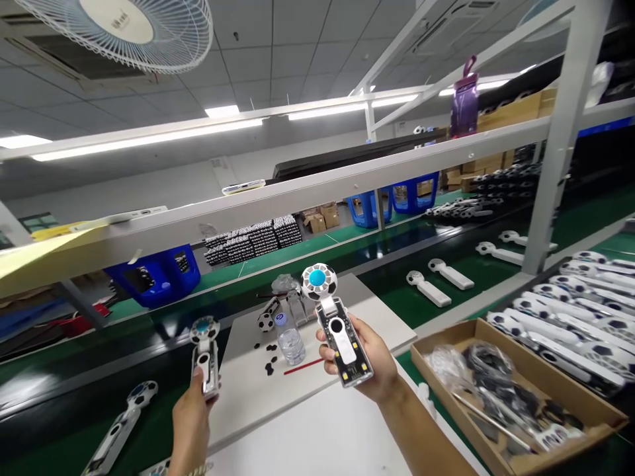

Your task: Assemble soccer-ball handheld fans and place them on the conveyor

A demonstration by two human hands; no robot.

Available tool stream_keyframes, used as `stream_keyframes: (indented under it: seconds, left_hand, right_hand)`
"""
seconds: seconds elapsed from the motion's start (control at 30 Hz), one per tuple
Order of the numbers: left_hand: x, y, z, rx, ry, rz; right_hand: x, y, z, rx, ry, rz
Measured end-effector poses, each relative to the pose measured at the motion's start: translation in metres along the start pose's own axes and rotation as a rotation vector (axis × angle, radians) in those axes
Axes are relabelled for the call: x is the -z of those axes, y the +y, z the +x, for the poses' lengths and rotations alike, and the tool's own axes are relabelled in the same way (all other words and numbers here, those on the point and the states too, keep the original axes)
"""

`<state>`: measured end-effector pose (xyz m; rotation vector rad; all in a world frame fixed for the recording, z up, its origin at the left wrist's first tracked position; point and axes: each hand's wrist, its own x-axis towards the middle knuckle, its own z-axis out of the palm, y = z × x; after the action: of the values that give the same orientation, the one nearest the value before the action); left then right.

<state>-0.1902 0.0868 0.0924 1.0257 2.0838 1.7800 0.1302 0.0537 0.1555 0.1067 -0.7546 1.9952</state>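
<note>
Two bare hands each grip a football-headed handheld device above a pale bench [248, 396], both devices raised clear of its surface. The left hand [190, 413] clasps its device [204, 360] over the bench's left edge, the thumb pressed to the front of the casing just below the round white ring and the other fingers wrapped behind; the patterned head, blue at its centre, rises above the fingers. The right hand [374, 357] grasps a second device [342, 344] above the middle of the bench, fingertips curled round the left side of the body and the palm behind its right side. Its black panel, set with small yellow squares, faces the camera, and its blue-centred head stands well above the grip.

Between the hands, a clear bottle [290, 340] stands toward the bench's far edge, with small black pieces [270, 365] to its left and a red stick [300, 367] lying just in front. Another device [118, 430] lies beyond the bench's left edge. Past the right corner, a cardboard tray [441, 383] holds plastic bags and cables, near rows of white devices [560, 317]. A fan [183, 36] hangs overhead at left.
</note>
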Motion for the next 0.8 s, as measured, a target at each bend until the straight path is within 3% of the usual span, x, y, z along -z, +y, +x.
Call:
stream_keyframes:
  seconds: [0.2,0.3,0.47,0.8]
  left_hand:
    - [-0.003,0.076,-0.073,0.194,-0.159,-0.639]
    - [0.002,0.098,-0.101,0.257,-0.161,-0.780]
    - [0.009,0.105,-0.121,0.369,-0.203,-0.773]
    - [0.023,0.099,-0.127,0.333,-0.102,-0.797]
  right_hand:
    - [-0.003,0.003,-0.007,-0.063,-0.054,0.036]
    - [-0.004,0.004,-0.011,-0.027,-0.047,-0.041]
    - [-0.008,0.006,-0.015,-0.034,-0.063,-0.101]
    - [-0.013,0.010,-0.019,-0.056,-0.037,-0.100]
